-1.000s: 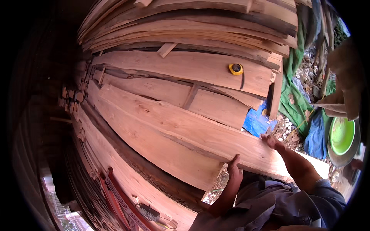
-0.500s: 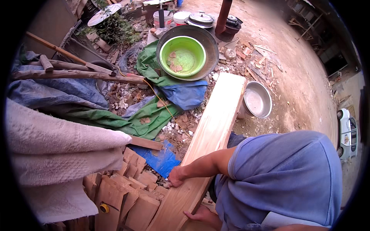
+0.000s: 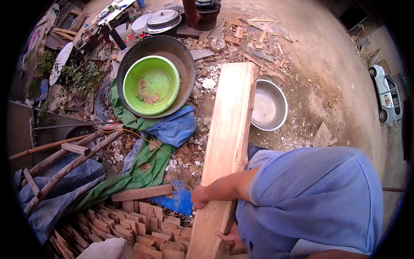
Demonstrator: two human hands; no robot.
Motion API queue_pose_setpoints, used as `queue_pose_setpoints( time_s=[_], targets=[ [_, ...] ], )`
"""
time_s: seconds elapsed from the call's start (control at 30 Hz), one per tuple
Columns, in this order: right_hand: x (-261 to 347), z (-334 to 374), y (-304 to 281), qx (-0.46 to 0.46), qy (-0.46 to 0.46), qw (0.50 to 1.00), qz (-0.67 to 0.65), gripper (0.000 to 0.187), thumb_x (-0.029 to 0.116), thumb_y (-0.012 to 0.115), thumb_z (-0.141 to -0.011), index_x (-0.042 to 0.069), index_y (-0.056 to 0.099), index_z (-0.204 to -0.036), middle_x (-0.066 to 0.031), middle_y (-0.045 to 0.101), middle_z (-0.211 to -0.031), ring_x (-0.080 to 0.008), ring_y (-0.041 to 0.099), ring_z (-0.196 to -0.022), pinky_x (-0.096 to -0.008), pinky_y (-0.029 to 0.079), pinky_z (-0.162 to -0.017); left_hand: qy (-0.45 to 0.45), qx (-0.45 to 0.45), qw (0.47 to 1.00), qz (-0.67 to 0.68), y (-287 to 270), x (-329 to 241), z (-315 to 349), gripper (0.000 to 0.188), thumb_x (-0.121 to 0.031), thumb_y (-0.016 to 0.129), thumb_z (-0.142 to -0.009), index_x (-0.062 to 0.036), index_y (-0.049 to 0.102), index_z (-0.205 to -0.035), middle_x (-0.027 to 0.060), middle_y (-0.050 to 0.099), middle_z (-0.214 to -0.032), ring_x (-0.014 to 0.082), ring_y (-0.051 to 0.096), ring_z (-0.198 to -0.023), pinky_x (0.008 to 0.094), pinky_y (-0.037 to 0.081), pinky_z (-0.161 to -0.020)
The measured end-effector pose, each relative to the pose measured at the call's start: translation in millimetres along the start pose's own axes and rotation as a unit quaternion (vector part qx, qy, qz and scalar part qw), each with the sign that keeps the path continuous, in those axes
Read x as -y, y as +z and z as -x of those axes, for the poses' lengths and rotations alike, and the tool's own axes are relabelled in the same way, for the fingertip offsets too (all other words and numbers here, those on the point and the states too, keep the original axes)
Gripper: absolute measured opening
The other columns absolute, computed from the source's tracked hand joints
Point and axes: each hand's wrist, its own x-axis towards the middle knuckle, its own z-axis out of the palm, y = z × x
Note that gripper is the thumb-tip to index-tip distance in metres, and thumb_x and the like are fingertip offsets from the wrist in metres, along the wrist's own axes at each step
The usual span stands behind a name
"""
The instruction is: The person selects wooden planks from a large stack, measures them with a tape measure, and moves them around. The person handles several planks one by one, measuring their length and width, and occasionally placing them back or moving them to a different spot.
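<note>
A long, thick wooden board (image 3: 226, 125) runs from the lower edge up the middle of the view. My right hand (image 3: 199, 197), at the end of the bare forearm from the blue sleeve, reaches across it and grips its left edge. Lower down, my left hand (image 3: 232, 238) is at the board's right edge, thumb against the wood. Its other fingers are partly hidden. The board's near end lies outside the view. Left of the board stand rows of short split wood pieces (image 3: 142, 224), with a blue sheet (image 3: 176, 199) beyond them.
A green basin (image 3: 157, 80) sits inside a wide dark basin (image 3: 185, 64). Right of the board is a metal basin (image 3: 269, 105). Green cloth (image 3: 146, 168), poles (image 3: 73, 157) and rubble lie left. Lidded pots (image 3: 163, 20) stand behind; a white car (image 3: 387, 93) is far right.
The view has turned, so the basins and tarps appear farther left. The pinkish towel has mostly left the view at the lower left. Both hands keep about the same places on the board.
</note>
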Motion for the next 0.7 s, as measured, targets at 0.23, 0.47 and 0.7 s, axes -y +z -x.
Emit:
queue_pose_setpoints(
  time_s=[0.23, 0.47, 0.7],
  targets=[
    [-124, 40, -30, 0.007, 0.109, 0.994, -0.025, 0.06, 0.053, 0.036, -0.098, 0.007, 0.065, -0.122, -0.0153, 0.062, -0.127, -0.0321, 0.056, -0.122, -0.0463, 0.043, -0.101, -0.089, 0.061, 0.994, 0.005, 69, 79, 0, 0.07, -0.032, 0.067, -0.085, -0.0032, 0.037, -0.142, 0.0246, 0.042, -0.137, 0.0429, 0.045, -0.123, 0.0531, 0.043, -0.1],
    [-174, 14, -65, -0.003, 0.111, 0.993, 0.046, 0.06, 0.051, 0.035, -0.098, 0.003, 0.067, -0.114, -0.0208, 0.064, -0.119, -0.0371, 0.059, -0.115, -0.0467, 0.046, -0.098, -0.082, 0.106, 0.976, 0.174, 143, 133, -35, 0.064, -0.023, 0.062, -0.088, 0.0015, 0.035, -0.141, 0.0227, 0.041, -0.139, 0.0391, 0.042, -0.127, 0.0517, 0.038, -0.107],
    [-209, -30, -82, -0.041, 0.08, 0.994, 0.069, 0.064, 0.053, 0.036, -0.098, -0.001, 0.066, -0.111, -0.0246, 0.064, -0.116, -0.0403, 0.059, -0.112, -0.0464, 0.044, -0.099, -0.013, 0.075, 0.971, 0.225, 173, 149, -83, 0.054, -0.011, 0.053, -0.092, 0.0044, 0.034, -0.14, 0.0207, 0.043, -0.139, 0.0356, 0.04, -0.131, 0.0518, 0.033, -0.112]
  ],
)
